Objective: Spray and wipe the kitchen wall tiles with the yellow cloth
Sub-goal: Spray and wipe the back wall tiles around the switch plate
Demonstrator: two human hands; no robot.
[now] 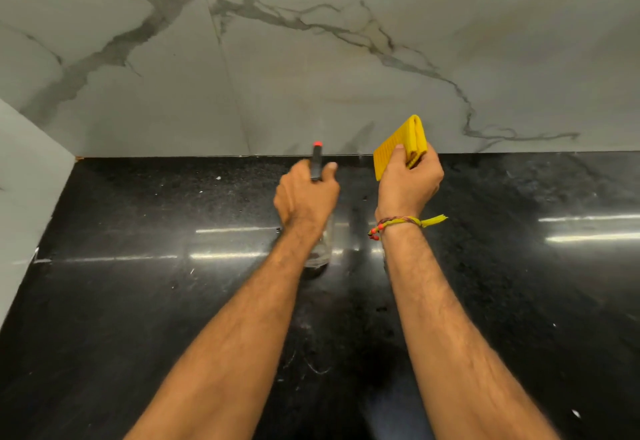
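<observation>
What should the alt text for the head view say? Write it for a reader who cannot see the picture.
A person's left hand grips a clear spray bottle with its red nozzle aimed at the marble-patterned wall tiles, while the right hand holds a folded yellow cloth. Both forearms reach over a glossy black countertop. The right wrist wears a thread bracelet.
</observation>
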